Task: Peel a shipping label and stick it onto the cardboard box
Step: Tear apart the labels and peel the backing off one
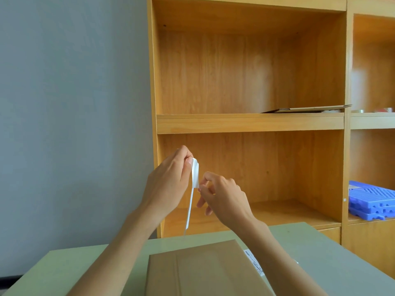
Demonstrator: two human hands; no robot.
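A white shipping label is held up edge-on in front of the shelf, its backing strip hanging down towards the table. My left hand pinches the label's top end between thumb and fingers. My right hand pinches the lower corner of the curled part at about mid-height. The brown cardboard box lies flat on the table below both forearms. A printed white sheet lies along the box's right side.
A pale green table carries the box. Behind it stands a wooden shelf unit with a flat cardboard sheet on one shelf and blue plastic trays at the right. A grey wall fills the left.
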